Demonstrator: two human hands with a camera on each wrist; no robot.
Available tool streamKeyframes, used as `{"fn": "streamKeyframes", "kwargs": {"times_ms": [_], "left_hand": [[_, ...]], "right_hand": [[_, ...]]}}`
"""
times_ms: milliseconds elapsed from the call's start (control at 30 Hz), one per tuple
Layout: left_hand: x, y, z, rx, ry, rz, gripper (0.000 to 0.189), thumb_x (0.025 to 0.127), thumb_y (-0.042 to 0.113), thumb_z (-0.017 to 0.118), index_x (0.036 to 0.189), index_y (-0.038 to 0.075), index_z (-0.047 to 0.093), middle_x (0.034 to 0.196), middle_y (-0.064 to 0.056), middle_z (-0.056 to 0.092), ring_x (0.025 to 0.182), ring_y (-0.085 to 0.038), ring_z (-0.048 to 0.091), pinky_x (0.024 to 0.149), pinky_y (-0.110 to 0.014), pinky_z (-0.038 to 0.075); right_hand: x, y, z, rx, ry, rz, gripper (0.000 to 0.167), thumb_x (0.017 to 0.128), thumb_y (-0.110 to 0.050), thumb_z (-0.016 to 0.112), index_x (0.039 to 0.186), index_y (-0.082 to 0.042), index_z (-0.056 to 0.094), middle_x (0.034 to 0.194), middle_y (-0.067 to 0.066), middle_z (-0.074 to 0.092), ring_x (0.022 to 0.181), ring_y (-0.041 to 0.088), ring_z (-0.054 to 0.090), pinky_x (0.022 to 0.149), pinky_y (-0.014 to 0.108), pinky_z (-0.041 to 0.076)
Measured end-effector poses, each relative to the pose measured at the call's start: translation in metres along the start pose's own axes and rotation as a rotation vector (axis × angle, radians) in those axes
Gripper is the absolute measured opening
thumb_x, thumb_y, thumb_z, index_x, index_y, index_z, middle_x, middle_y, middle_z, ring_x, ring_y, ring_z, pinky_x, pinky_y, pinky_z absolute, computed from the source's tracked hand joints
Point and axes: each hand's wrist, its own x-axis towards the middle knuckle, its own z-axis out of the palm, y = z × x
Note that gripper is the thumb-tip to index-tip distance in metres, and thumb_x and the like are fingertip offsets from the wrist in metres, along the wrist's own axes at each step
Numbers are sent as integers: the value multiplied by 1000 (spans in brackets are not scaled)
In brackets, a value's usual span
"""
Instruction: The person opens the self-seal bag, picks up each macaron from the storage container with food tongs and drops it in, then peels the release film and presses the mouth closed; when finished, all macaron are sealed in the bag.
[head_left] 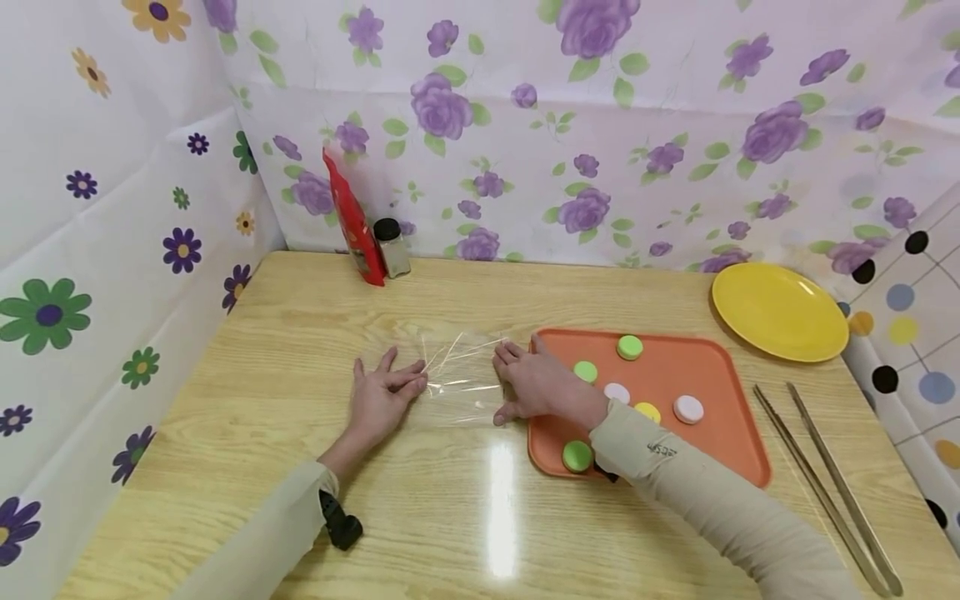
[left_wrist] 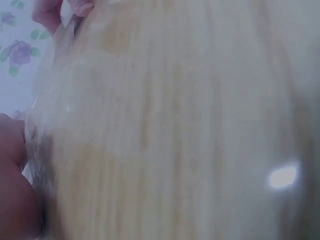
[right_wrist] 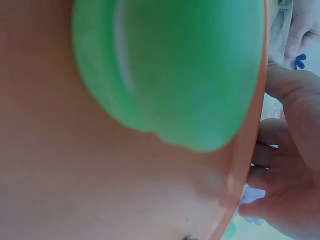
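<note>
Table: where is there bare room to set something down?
Free on the table: the back strip between jar and yellow plate; left of the left hand; the front, between left sleeve and right sleeve. Crowded: the orange tray, holding round pieces; the right side, with tongs; the middle, with clear film between that hand and the right hand.

Clear film: right end partly hiding under the right hand
Orange tray: near edge partly hiding beneath the right sleeve
Desk: near edge lying out of view
</note>
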Motion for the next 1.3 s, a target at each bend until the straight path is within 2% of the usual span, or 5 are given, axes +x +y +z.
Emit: {"fn": "streamKeyframes", "kwargs": {"times_ms": [233, 533, 1133, 1233, 1300], "left_hand": [[1, 3, -7, -217, 38, -65, 9, 85, 1, 78, 92, -4, 76, 108, -20, 71, 135, -43, 43, 115, -60, -8], [-2, 18, -7, -162, 111, 57, 8, 81, -5, 78, 89, -3, 76, 108, -21, 70, 128, -49, 49, 114, -66, -2], [-9, 16, 3, -204, 216, -19, 7, 85, 0, 77, 92, -4, 77, 104, -19, 72, 120, -46, 57, 114, -67, 9], [-8, 17, 4, -240, 222, -19, 6, 86, 1, 77, 90, -4, 77, 105, -21, 72, 121, -46, 56, 114, -67, 8], [-8, 18, 5, -265, 227, -9, 6, 86, 1, 77, 89, -4, 77, 105, -22, 71, 121, -47, 56, 114, -67, 7]], "right_hand": [[0, 0, 0, 4, 9, -7, 102, 84, -68, 65, 153, 1, 34, 160, 20, 26, 149, 32, 20, 116, 62, 13], [-7, -5, -4, 0, 37, -35, 104, 83, -70, 65, 153, 1, 35, 159, 19, 28, 148, 33, 22, 117, 58, 14], [-29, 5, -12, 94, 133, -48, 75, 94, -45, 69, 148, 0, 44, 154, 21, 39, 144, 34, 33, 115, 60, 20], [-64, 23, -16, 279, 251, -5, 60, 97, -31, 68, 143, 3, 50, 128, 22, 62, 98, 26, 67, 96, 45, 48], [-94, 38, -16, 396, 325, 52, 53, 99, -27, 66, 141, 3, 52, 98, 16, 70, 61, 18, 59, 70, 36, 52]]}}
